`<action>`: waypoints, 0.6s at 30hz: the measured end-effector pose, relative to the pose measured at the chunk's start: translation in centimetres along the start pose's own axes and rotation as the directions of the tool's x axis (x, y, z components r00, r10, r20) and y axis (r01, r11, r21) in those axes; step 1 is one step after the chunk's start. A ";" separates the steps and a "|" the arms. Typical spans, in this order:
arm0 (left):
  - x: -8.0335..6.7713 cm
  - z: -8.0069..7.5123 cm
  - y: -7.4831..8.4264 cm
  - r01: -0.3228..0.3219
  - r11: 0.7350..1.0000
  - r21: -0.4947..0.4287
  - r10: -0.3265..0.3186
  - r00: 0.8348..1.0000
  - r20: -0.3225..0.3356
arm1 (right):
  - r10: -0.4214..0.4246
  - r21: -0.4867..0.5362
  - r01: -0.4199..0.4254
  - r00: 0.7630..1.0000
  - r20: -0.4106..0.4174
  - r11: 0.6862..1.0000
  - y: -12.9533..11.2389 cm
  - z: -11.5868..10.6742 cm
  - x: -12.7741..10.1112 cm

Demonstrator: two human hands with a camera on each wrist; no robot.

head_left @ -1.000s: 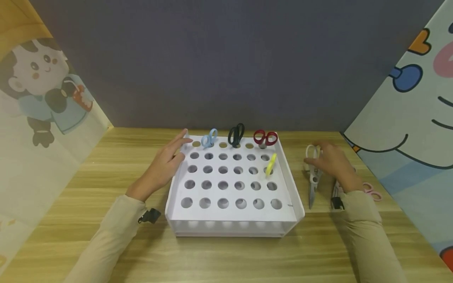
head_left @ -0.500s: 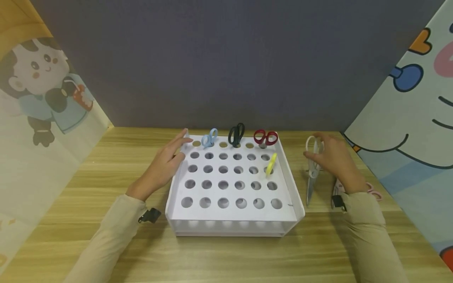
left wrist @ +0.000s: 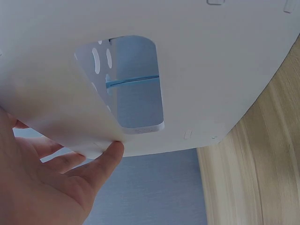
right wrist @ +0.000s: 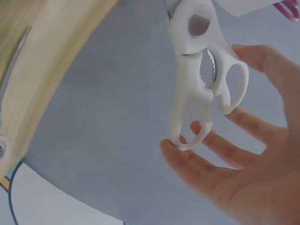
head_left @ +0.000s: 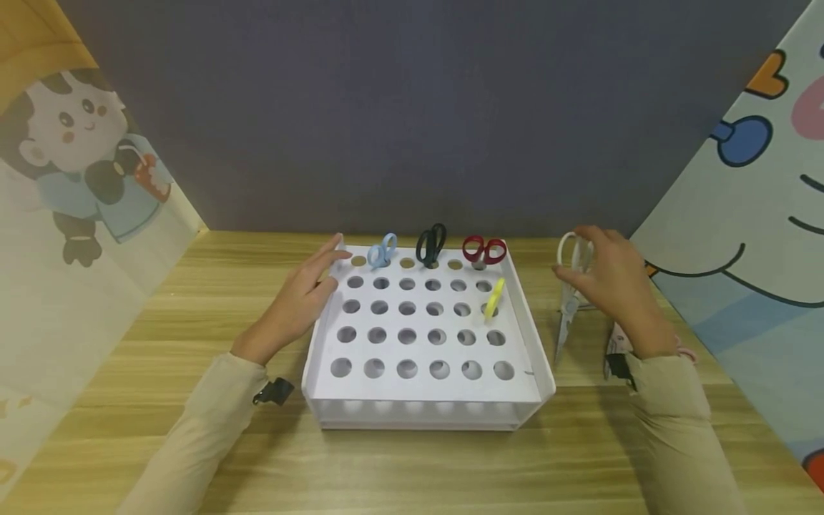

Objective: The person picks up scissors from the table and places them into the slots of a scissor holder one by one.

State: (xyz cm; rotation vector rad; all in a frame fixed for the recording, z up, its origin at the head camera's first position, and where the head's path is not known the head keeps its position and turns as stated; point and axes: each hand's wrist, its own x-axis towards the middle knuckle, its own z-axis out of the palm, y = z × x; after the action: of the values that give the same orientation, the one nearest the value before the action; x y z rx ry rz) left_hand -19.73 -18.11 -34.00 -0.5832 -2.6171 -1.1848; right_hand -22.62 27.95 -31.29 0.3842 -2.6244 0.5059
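My left hand [head_left: 292, 304] grips the left wall of a white rack [head_left: 421, 392] with rows of round holes; in the left wrist view the thumb presses on the wall's [left wrist: 201, 70] outer face. To the right of the rack, my right hand [head_left: 618, 286] holds white-handled kitchen scissors [head_left: 569, 304] by the loops, blades pointing down. Thumb and fingers touch both handle loops [right wrist: 190, 112] in the right wrist view. Light blue scissors [head_left: 383, 259], black scissors [head_left: 430, 256] and red scissors [head_left: 484, 251] stand in the rack's back row. A yellow-handled piece [head_left: 494, 299] stands nearer, at the right.
Partly hidden by my right wrist, a pale pink item [head_left: 618, 340] and a pink handle loop [head_left: 687, 350] lie on the wooden table [head_left: 412, 472]. A dark grey panel [head_left: 412, 121] rises behind, with printed walls on both sides.
My right hand has lifted the white kitchen scissors up and away from the table, moving slightly towards the back. The left hand and the rack have kept their places.
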 end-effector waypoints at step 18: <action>0.0 0.0 0.0 -0.001 1.000 -0.005 0.001 1.000 -0.001 | -0.074 0.063 0.094 0.963 -0.259 0.994 -3.0 -1.7 -0.1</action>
State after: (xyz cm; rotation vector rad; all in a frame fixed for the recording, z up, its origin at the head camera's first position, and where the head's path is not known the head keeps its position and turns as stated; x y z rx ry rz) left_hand -19.75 -18.07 -34.02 -0.5847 -2.6131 -1.1906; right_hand -20.91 25.98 -29.08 0.4223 -2.3353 0.5855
